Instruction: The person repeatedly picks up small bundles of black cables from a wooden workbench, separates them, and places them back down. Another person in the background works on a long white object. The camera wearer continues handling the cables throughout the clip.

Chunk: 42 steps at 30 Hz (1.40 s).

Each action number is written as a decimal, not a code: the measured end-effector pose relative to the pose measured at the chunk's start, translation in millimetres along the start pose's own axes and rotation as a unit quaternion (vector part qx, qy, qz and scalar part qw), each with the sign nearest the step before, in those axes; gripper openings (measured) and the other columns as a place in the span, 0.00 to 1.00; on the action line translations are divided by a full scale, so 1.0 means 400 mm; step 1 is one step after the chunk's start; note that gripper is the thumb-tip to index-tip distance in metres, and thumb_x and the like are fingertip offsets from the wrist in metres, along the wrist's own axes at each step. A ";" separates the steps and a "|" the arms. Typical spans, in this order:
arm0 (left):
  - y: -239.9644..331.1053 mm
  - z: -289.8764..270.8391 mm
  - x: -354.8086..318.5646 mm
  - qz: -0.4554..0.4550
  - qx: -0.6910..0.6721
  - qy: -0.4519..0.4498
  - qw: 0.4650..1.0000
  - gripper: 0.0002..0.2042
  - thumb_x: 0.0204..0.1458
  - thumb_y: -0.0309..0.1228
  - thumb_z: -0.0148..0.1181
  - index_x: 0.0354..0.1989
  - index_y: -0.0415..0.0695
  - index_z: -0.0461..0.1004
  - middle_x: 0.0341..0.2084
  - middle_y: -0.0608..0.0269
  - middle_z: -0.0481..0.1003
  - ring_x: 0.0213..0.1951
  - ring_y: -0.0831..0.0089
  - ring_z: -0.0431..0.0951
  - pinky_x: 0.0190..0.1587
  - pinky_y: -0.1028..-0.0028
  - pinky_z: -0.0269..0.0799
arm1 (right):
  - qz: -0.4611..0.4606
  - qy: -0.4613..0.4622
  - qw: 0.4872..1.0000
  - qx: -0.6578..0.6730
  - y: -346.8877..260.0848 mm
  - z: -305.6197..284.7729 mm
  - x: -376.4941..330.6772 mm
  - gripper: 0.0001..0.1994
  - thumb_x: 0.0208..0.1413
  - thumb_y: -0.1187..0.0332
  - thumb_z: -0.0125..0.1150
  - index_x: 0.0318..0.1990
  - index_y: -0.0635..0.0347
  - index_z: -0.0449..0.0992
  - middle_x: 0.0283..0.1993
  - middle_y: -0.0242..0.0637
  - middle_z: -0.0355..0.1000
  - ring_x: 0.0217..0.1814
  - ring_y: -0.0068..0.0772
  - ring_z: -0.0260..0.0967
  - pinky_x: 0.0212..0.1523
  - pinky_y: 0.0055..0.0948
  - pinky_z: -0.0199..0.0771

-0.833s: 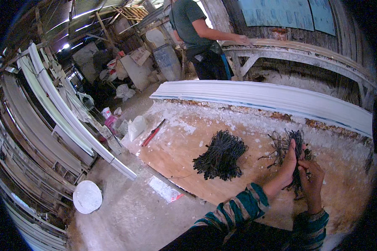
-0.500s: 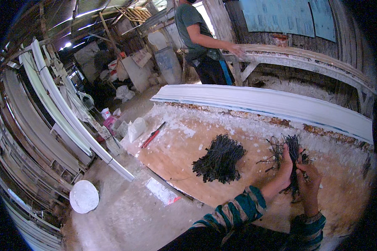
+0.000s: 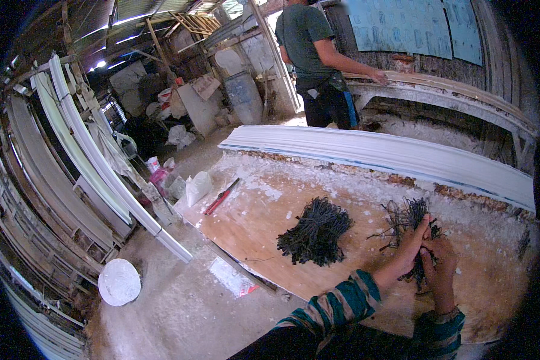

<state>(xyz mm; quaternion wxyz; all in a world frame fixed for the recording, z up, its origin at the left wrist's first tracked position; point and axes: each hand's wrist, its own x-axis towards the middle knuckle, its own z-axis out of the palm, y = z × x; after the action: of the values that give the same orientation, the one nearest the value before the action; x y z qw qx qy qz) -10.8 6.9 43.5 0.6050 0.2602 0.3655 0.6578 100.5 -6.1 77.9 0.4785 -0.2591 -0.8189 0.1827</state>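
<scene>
Both hands meet at the lower right of the frame over a loose tangle of dark wiry strands (image 3: 409, 217). The left hand (image 3: 409, 246) has its fingers extended and pressed together, laid against the strands; the right hand (image 3: 439, 259) is curled beside it, its fingers closed on the lower part of the same tangle. The hands touch each other, and striped sleeves run from them to the bottom edge.

The tangle lies on a worn wooden board (image 3: 252, 222) dusted with white crumbs, right of centre. To its left, near the middle of the frame, lies a denser bundle of dark strands (image 3: 315, 233), apart from the hands. A red-handled tool (image 3: 221, 197) lies at the board's left edge, next to a white bag (image 3: 197, 187).

Behind the board a long white moulded strip (image 3: 378, 153) runs across the frame. Above it, at the top centre, another person (image 3: 312, 54) in a dark shirt stands with a hand on a second bench. A white round disc (image 3: 119, 281) lies on the floor at the lower left.
</scene>
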 end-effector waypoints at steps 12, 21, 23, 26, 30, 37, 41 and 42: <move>0.020 -0.004 0.008 -0.011 -0.018 -0.042 0.999 0.25 0.52 0.51 0.47 0.48 0.41 0.64 0.15 0.76 0.56 0.18 0.83 0.56 0.22 0.83 0.56 | -0.073 0.019 0.997 -0.026 0.033 -0.019 -0.012 0.06 0.50 0.69 0.53 0.28 0.62 0.72 0.30 0.39 0.68 0.33 0.38 0.63 0.36 0.33 0.62; 0.024 -0.040 0.048 0.044 -0.093 -0.034 0.994 0.23 0.50 0.51 0.50 0.44 0.45 0.65 0.14 0.76 0.56 0.16 0.84 0.56 0.20 0.82 0.58 | 0.151 0.037 0.986 0.054 0.091 -0.018 -0.010 0.05 0.51 0.70 0.54 0.31 0.61 0.68 0.26 0.35 0.66 0.28 0.32 0.63 0.30 0.28 0.62; 0.042 -0.049 0.044 0.044 -0.130 -0.030 0.990 0.21 0.51 0.50 0.49 0.43 0.45 0.64 0.14 0.77 0.56 0.15 0.84 0.56 0.20 0.82 0.58 | 0.134 -0.041 0.990 -0.001 0.088 -0.016 -0.013 0.08 0.45 0.69 0.59 0.32 0.61 0.69 0.26 0.36 0.66 0.28 0.34 0.64 0.30 0.30 0.63; 0.047 -0.069 0.052 0.058 -0.176 -0.037 0.982 0.20 0.52 0.49 0.47 0.43 0.45 0.63 0.14 0.77 0.54 0.15 0.85 0.56 0.20 0.82 0.58 | 0.102 -0.154 0.977 -0.105 0.056 -0.003 -0.028 0.14 0.36 0.70 0.66 0.32 0.59 0.70 0.26 0.37 0.66 0.28 0.38 0.65 0.29 0.32 0.65; 0.042 -0.077 0.055 0.069 -0.168 -0.041 0.983 0.22 0.53 0.48 0.48 0.46 0.42 0.63 0.14 0.77 0.53 0.15 0.85 0.55 0.22 0.81 0.58 | 0.137 -0.172 0.967 -0.128 0.076 0.001 -0.029 0.13 0.31 0.71 0.67 0.29 0.59 0.71 0.26 0.38 0.66 0.29 0.40 0.66 0.29 0.34 0.65; 0.029 -0.061 0.053 0.055 -0.128 -0.034 0.990 0.23 0.51 0.51 0.49 0.45 0.44 0.64 0.14 0.77 0.54 0.16 0.85 0.55 0.21 0.82 0.56 | 0.128 -0.028 0.990 -0.047 0.072 -0.038 -0.017 0.06 0.35 0.73 0.63 0.21 0.62 0.70 0.23 0.38 0.64 0.32 0.39 0.63 0.32 0.32 0.63; 0.033 -0.088 0.050 0.055 -0.103 -0.060 0.991 0.22 0.49 0.54 0.49 0.41 0.49 0.68 0.13 0.77 0.56 0.17 0.84 0.58 0.21 0.82 0.56 | 0.151 -0.051 0.987 0.021 0.123 -0.049 -0.015 0.07 0.39 0.68 0.64 0.23 0.59 0.72 0.28 0.38 0.66 0.33 0.41 0.65 0.36 0.35 0.65; 0.045 -0.074 0.025 0.095 0.021 0.019 0.995 0.21 0.49 0.53 0.50 0.40 0.49 0.67 0.13 0.77 0.57 0.17 0.84 0.59 0.22 0.82 0.56 | 0.153 -0.048 0.986 0.044 0.134 -0.051 -0.011 0.07 0.38 0.67 0.64 0.24 0.58 0.73 0.28 0.39 0.66 0.34 0.41 0.65 0.36 0.34 0.65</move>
<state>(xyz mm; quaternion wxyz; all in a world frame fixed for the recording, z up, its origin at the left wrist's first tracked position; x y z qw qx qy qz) -46.4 11.8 39.2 0.5273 0.2937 0.3646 0.7091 133.5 35.0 55.3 0.4155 -0.3511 -0.7827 0.3024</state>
